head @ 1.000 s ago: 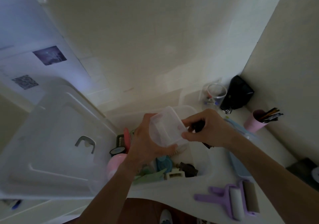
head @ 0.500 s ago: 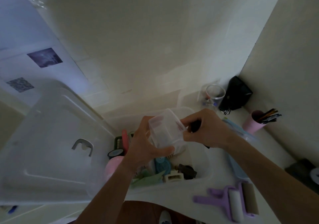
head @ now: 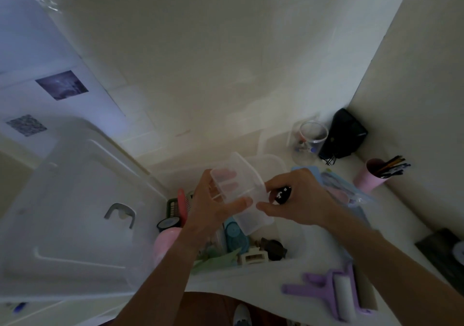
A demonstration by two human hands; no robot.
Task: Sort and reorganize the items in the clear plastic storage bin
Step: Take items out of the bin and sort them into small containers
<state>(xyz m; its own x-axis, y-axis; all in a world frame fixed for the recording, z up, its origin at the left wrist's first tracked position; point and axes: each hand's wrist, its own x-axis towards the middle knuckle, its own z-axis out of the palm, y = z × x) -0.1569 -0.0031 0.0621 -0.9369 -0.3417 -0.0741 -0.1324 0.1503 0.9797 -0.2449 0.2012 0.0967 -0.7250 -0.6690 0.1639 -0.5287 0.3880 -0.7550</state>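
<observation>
The clear plastic storage bin (head: 296,255) sits on the white table below my hands, holding a red comb (head: 182,206), a roll of dark tape (head: 168,223), a teal round case (head: 234,236), a dark clip (head: 273,247) and a white clip (head: 252,256). My left hand (head: 213,205) grips a small clear divided box (head: 241,187) above the bin, with its fingers showing through the plastic. My right hand (head: 298,197) pinches the box's right edge and also has a small black object (head: 282,195) tucked in its fingers.
The bin's large clear lid (head: 75,212) leans at the left. A glass jar (head: 310,141), a black pouch (head: 346,137) and a pink cup of pens (head: 374,177) stand at the back right. A purple lint roller (head: 334,293) lies at the front right. Walls close in behind and to the right.
Both hands have turned the small clear box, so its divided inside now faces me. They stay above the bin, and the view has shifted slightly.
</observation>
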